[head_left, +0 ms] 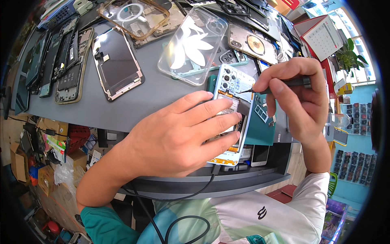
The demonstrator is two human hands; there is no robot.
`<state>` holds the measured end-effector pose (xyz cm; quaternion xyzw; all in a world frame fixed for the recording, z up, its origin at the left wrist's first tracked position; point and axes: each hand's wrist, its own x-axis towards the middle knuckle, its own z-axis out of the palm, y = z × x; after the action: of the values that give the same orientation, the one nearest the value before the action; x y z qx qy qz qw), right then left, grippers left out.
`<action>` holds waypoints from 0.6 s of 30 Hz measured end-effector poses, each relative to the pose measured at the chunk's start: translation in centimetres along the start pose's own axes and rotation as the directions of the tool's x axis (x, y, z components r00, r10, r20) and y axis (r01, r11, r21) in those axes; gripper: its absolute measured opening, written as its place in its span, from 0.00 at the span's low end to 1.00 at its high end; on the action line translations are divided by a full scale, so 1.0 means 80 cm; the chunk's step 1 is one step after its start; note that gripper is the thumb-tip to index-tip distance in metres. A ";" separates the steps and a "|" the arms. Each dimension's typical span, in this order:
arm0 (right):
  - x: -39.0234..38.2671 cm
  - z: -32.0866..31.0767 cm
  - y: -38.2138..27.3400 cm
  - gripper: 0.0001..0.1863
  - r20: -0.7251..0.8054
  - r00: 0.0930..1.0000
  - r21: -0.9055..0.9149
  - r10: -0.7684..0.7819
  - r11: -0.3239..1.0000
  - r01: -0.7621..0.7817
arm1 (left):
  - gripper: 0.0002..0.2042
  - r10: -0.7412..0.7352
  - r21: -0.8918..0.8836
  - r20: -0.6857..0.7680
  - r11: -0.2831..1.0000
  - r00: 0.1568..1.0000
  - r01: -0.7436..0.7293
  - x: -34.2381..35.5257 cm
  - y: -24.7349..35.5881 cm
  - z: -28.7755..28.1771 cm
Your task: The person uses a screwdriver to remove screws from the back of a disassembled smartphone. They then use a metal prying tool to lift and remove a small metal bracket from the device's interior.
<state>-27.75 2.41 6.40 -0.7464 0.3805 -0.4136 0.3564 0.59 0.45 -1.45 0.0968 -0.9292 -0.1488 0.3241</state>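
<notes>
Right hand (298,89): grip closed on a dark slim tool (298,82), pinched between thumb and fingers, thin tip pointing left at the phone's upper part, just below the camera rings; tip contact couldn't be told. Left hand (174,138): fingers spread and slightly bent across the middle of the opened phone (244,106), fingertips on its inside; thumb hidden, so couldn't tell how far that grip was closed around it.

Phone was at the near edge of the desk (91,112), inner side up, slightly tilted in view, light-blue rim, orange strips at the lower end. Teal mat (262,136) showed beside and partly under it, small white frame (261,114) on the mat, right of phone. Black cable (213,175) ran up to the phone's lower edge; plugged in or not, unclear.

Beyond the phone: clear case (191,46) with white petal shapes. Farther left, a detached dark panel (120,65) lay flat. White phone (260,155) sat below the desk's near edge.
</notes>
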 end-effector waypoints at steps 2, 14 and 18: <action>-0.001 0.002 0.001 0.09 -0.001 0.999 -0.005 0.041 0.999 -0.041 | 0.25 -0.006 -0.002 0.009 1.000 1.000 0.006 0.001 0.001 -0.001; -0.001 0.007 -0.003 0.08 0.005 0.995 -0.063 0.099 0.993 -0.099 | 0.28 0.000 0.003 0.012 1.000 1.000 0.000 -0.001 0.000 -0.001; 0.000 0.006 -0.005 0.09 0.017 0.994 -0.082 0.105 0.991 -0.104 | 0.28 -0.002 -0.002 0.012 1.000 1.000 0.002 -0.001 0.001 -0.001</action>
<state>-27.18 2.69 6.52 -0.7436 0.4318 -0.3707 0.3508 0.72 0.52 -1.40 0.0965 -0.9309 -0.1508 0.3183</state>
